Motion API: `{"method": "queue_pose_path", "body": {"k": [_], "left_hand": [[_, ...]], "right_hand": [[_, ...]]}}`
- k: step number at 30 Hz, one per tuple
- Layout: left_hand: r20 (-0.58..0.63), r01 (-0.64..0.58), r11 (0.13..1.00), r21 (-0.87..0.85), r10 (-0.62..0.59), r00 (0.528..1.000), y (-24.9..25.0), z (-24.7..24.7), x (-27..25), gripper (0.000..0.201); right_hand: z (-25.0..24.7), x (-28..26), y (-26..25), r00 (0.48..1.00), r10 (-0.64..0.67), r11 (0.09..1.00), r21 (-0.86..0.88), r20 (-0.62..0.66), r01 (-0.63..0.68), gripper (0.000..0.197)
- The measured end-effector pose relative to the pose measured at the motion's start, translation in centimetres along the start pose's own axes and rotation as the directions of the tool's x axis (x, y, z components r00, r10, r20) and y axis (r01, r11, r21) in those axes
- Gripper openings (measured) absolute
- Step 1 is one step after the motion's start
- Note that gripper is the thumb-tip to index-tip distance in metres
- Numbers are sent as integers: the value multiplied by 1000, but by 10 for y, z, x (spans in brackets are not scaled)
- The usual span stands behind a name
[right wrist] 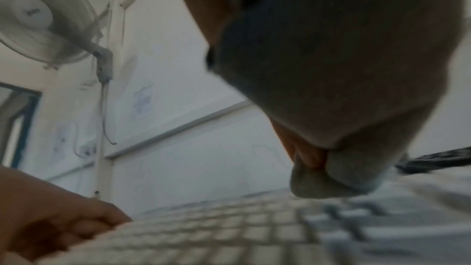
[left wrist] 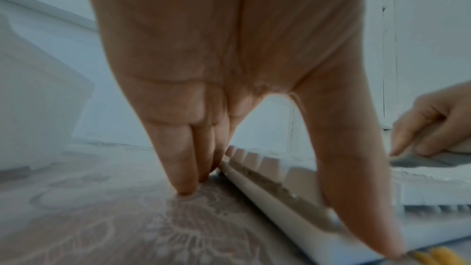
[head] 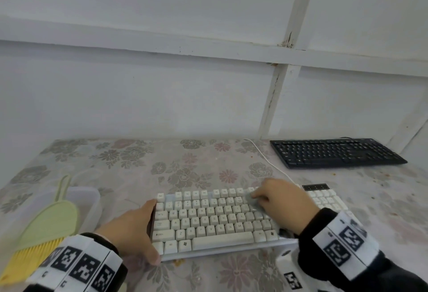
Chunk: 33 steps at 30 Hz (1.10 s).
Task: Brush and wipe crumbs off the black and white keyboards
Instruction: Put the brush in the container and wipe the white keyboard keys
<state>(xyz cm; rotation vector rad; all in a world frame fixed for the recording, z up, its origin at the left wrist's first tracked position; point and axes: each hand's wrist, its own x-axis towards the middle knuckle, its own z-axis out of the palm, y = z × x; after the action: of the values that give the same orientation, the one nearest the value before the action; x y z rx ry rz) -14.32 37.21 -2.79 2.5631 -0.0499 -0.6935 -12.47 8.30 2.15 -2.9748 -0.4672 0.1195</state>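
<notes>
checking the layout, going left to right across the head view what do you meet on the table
green brush → clear plastic box → left hand → white keyboard → right hand holding a grey cloth → black keyboard, farther back.

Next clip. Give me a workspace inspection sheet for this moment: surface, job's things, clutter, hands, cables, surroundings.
Surface: flowered tablecloth, brown specks at right.
Job's things: white keyboard near; black keyboard far right; brush lying at left.
Clutter: clear tub under the brush.
Hands: left hand steadies the white keyboard's left end; right hand presses a grey cloth on its keys.
Cables: white cable running to the back.
Surroundings: white panelled wall, wall fan.
</notes>
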Motion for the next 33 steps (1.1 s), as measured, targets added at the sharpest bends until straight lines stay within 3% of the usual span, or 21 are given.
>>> {"method": "queue_pose_path", "body": {"k": [3, 6, 14, 22, 25, 29, 33], "left_hand": [[2, -8, 1000, 14, 7, 1000, 2, 0, -1, 108], [8, -13, 1000, 1, 13, 1000, 1, -1, -1, 110], [8, -19, 1000, 18, 19, 1000, -1, 0, 0, 108], [31, -21, 999, -38, 22, 999, -5, 0, 4, 114], [24, -24, 999, -36, 25, 999, -5, 1, 4, 114], [17, -18, 999, -35, 18, 1000, -5, 1, 3, 115], [17, -17, 1000, -23, 17, 1000, -2, 1, 2, 114]], "right_hand": [[11, 9, -41, 989, -145, 989, 41, 13, 145, 36], [29, 11, -55, 981, -193, 980, -35, 14, 193, 25], [23, -6, 19, 1000, 26, 993, -115, -10, -27, 36], [4, -6, 60, 975, 218, 967, -143, 33, -212, 29], [9, -9, 75, 972, 236, 967, -95, 0, -235, 33], [21, -15, 87, 974, 226, 953, -203, -12, -224, 22], [16, -14, 97, 968, 250, 949, -196, -6, -247, 23]]}}
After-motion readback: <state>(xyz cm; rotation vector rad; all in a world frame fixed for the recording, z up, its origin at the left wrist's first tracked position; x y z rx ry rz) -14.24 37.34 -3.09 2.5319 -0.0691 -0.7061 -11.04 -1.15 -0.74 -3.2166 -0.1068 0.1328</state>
